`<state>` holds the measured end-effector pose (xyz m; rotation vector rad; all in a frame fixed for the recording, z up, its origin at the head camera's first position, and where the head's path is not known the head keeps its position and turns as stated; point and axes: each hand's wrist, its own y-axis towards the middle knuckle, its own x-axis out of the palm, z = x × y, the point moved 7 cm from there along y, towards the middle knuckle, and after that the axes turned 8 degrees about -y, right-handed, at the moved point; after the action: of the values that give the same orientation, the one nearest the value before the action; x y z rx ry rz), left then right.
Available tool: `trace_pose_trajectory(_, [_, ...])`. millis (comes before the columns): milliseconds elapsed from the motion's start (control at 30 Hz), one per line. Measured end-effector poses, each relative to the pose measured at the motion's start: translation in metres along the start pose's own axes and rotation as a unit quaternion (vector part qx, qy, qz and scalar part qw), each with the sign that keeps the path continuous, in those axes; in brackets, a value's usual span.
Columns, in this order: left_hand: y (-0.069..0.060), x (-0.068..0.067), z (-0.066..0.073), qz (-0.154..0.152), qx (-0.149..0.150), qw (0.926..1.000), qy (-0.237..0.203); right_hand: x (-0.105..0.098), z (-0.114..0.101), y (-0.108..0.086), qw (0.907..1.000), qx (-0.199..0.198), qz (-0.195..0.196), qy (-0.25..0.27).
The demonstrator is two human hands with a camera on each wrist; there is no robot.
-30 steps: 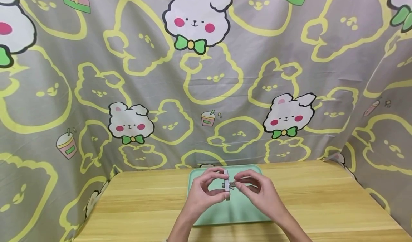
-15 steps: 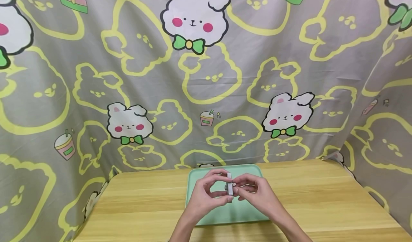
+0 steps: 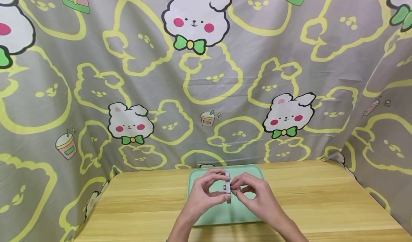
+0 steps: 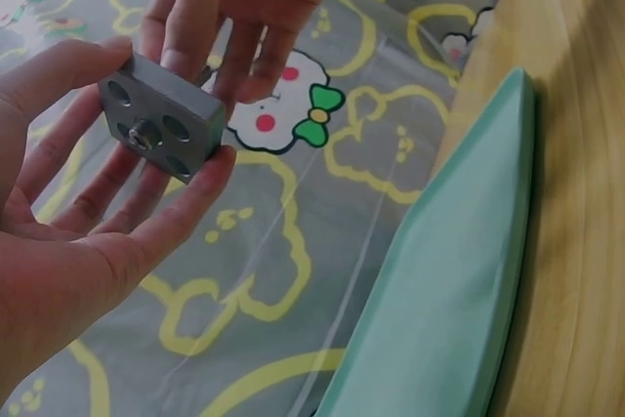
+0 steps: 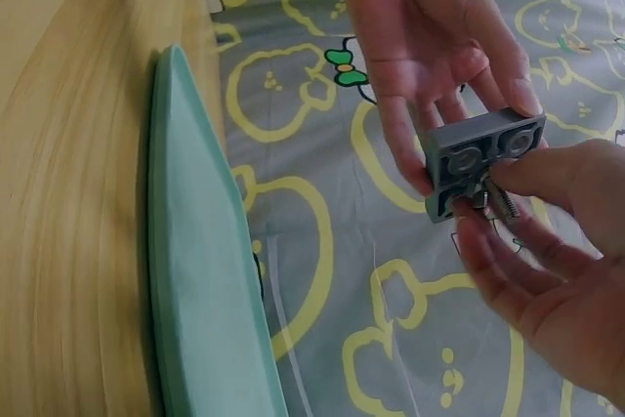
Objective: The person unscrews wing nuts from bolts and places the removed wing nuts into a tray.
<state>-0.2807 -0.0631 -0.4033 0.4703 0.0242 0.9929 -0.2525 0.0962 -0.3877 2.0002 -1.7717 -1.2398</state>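
Observation:
My left hand (image 3: 206,190) holds a grey square block (image 3: 228,186) upright by its edges, thumb below and fingers above. In the left wrist view the block (image 4: 161,114) has round holes near its corners and a bolt head (image 4: 146,134) at its middle. My right hand (image 3: 257,192) is at the block's other face, thumb and fingertips pinching a small metal fastener there. In the right wrist view that face is recessed, and a threaded screw end (image 5: 507,204) sticks out between the fingers. The fingers partly hide the fastener, so its exact shape cannot be told.
Under both hands a light green tray (image 3: 222,215) lies on the wooden table (image 3: 145,202). A grey patterned curtain (image 3: 206,88) hangs behind the table and along both sides.
The right hand's fingers have shifted about the fastener, closing in on the block and then re-gripping. The block has tilted slightly in the left hand, which keeps its hold.

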Motion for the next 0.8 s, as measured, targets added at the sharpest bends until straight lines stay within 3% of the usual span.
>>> trace_pose_trajectory(133, [0.001,-0.001,0.003,-0.001,0.003,1.0000,-0.006,-0.003,-0.011,-0.001,0.9945,-0.089,0.031,-0.048])
trace_pose_trajectory(233, [0.001,0.000,0.004,-0.004,0.003,1.0000,-0.008,-0.003,-0.012,-0.002,0.9938,-0.094,0.029,-0.052])
trace_pose_trajectory(333, [0.002,0.000,0.005,-0.004,0.004,1.0000,-0.003,-0.003,-0.005,-0.002,0.9991,-0.039,0.012,-0.007])
trace_pose_trajectory(400, [0.002,0.001,0.005,-0.003,0.004,1.0000,0.001,-0.004,0.003,-0.002,0.9991,0.030,0.005,0.030])
trace_pose_trajectory(467, [0.002,0.001,0.005,-0.002,0.003,1.0000,0.003,-0.003,0.013,-0.003,0.9917,0.107,-0.005,0.070])
trace_pose_trajectory(567, [0.001,0.002,0.004,-0.004,0.002,1.0000,0.007,-0.001,0.023,-0.005,0.9732,0.201,-0.028,0.108])
trace_pose_trajectory(667, [0.000,0.004,0.004,-0.007,0.004,0.9999,0.009,0.002,0.028,-0.006,0.9604,0.240,-0.057,0.130])
trace_pose_trajectory(800, [-0.001,0.005,0.003,-0.010,0.002,0.9998,0.016,0.005,0.030,-0.006,0.9576,0.244,-0.073,0.134])
